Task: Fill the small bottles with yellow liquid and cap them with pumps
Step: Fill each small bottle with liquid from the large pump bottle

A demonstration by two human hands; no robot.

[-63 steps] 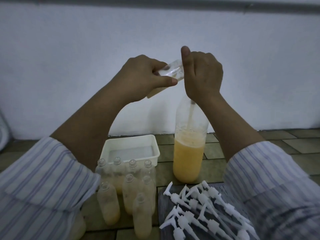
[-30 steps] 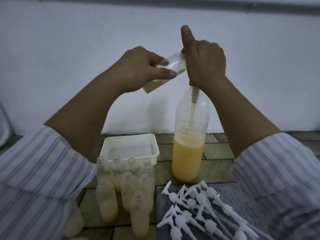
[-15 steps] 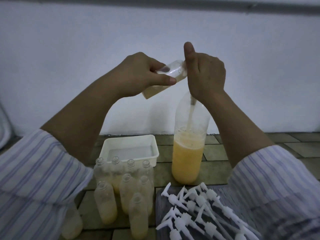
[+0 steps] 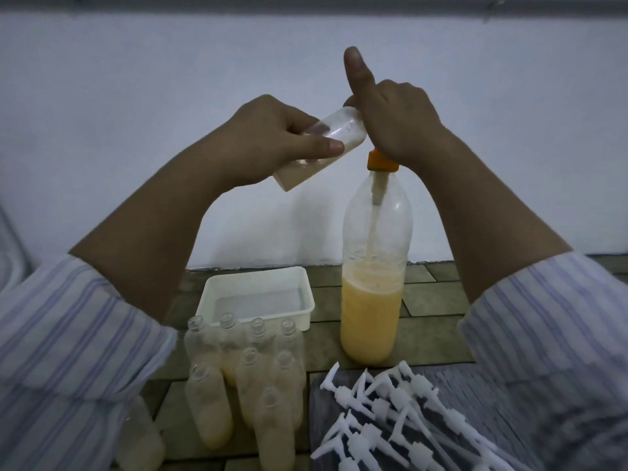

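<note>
Behind right hand (image 4: 397, 120) — pump head hidden.

White wall (image 4: 136, 79), tiled floor (image 4: 431, 294) (dim light).

A white tub (image 4: 307, 300) sits on the tiled floor (image 4: 428, 297), close to the pale wall (image 4: 136, 96); something grey and flat shows inside it, unclear whether liquid or bare bottom. A dark ribbed mat (image 4: 441, 379) lies nearer the camera, to the right. A dim rounded shape (image 4: 8, 246) shows at the far left edge, too cropped to identify.
</note>
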